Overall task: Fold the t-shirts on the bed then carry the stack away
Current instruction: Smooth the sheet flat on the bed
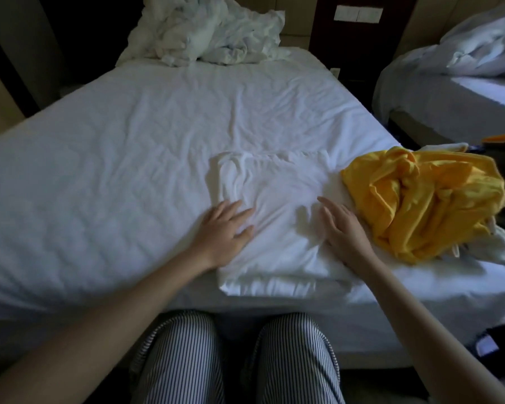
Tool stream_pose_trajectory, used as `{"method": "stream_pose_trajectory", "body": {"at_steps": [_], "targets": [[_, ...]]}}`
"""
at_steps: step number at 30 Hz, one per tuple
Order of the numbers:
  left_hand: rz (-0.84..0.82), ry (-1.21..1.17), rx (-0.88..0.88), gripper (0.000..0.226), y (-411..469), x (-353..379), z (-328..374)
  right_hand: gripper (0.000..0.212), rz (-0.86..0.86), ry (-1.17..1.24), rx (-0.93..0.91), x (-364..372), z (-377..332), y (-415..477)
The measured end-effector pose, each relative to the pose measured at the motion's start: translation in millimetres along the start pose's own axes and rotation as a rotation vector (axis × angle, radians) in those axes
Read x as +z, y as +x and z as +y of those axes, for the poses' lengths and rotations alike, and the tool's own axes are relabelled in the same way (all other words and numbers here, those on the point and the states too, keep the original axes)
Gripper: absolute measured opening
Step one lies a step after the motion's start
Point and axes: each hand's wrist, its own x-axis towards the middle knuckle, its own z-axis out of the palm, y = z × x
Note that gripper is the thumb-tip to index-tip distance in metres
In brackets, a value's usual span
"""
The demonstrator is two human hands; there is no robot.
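- Near the front edge of the bed (129, 158): a white t-shirt (274, 205), partly folded into a rough rectangle, lies flat on the sheet, its near edge by the mattress edge, within easy reach.
- Left hand (225, 225): fingers straight and spread, palm down on the shirt's left side; it grips nothing, apparently pressing the fold flat.
- Right hand (341, 225): likewise extended, resting on the shirt's right side and holding nothing, probably smoothing creases.
- Yellow t-shirt (423, 199): crumpled in a heap just beside the white one, on the right, unfolded; judged to be awaiting its turn.
- Rumpled white bedding (210, 33): bunched at the bed's head, well apart from the working area.
- Striped trousers (181, 360): the person's knees against the bed.
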Motion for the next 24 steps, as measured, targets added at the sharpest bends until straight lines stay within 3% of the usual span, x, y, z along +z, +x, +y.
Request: {"method": "stream_pose_trajectory", "body": {"at_steps": [2, 4, 7, 9, 12, 16, 21, 24], "targets": [[0.007, -0.16, 0.089, 0.09, -24, -4, 3, 0.054, 0.052, 0.063, -0.076, -11, -1, -28], [-0.048, -0.24, 0.162, 0.083, -45, -11, 13, 0.053, 0.082, -0.051, -0.164, -22, 10, -54], [0.084, -0.185, 0.342, 0.04, -65, -13, 30, 0.059, -0.124, -0.19, -0.198, -26, 24, -78], [0.121, -0.205, 0.319, 0.027, -71, -17, 34, 0.052, -0.191, -0.225, -0.23, -26, 29, -80], [0.066, -0.105, 0.235, 0.017, -78, -29, 30, 0.038, -0.052, -0.368, -0.429, -36, 23, -77], [0.012, 0.045, 0.263, 0.016, -94, -44, 23, 0.032, 0.094, -0.497, -0.566, -55, 16, -83], [-0.048, 0.355, 0.379, 0.037, -113, -41, 14, 0.037, -0.005, -0.529, -0.542, -33, 22, -113], [-0.136, 0.25, 0.306, 0.013, -109, -48, 22, 0.036, -0.125, -0.52, -0.474, -35, 19, -120]]}}
